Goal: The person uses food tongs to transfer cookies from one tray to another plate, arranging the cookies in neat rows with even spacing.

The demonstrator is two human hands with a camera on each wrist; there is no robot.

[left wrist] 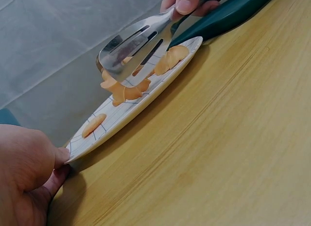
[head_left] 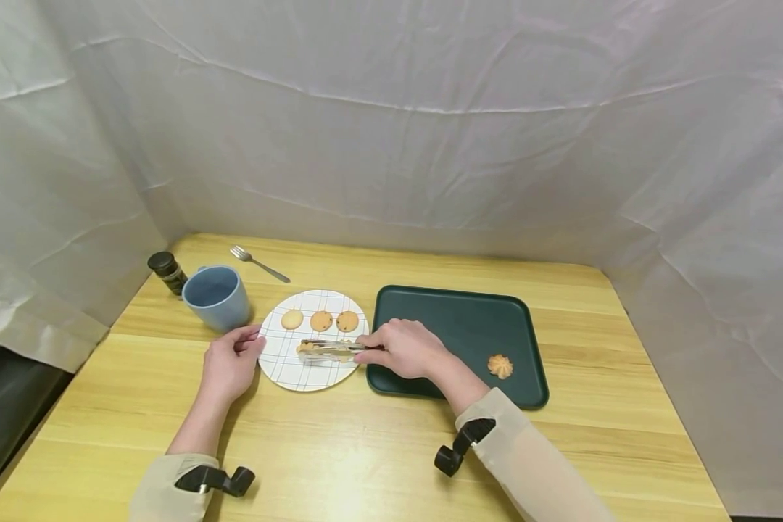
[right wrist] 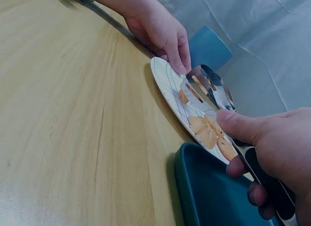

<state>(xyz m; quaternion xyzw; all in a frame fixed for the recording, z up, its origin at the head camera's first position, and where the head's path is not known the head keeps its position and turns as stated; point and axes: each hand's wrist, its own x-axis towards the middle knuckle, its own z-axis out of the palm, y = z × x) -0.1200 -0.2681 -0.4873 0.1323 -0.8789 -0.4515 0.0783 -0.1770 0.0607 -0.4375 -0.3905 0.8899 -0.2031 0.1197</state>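
My left hand [head_left: 231, 364] pinches the left rim of a round white plate [head_left: 287, 370] with a blue grid pattern, thumb on top and fingers beneath. In my right hand [head_left: 407, 348] is a pair of metal tongs [head_left: 329, 349] with slotted ends and dark handles, reaching over the plate from the right. A flower-shaped cookie [left wrist: 127, 93] shows at the tongs' ends, partly covered by them. Beside the tongs lies another flower-shaped cookie [right wrist: 201, 131]. Along the plate's far side sit a plain pale cookie [head_left: 292, 319] and two speckled cookies [head_left: 322, 321].
Right of the plate stands a dark green tray [head_left: 457, 319] with one flower-shaped cookie [head_left: 499, 366] on it. A blue mug [head_left: 225, 304] is just beyond my left hand, beside a black-capped jar [head_left: 167, 272]. A fork [head_left: 259, 264] lies behind the plate.
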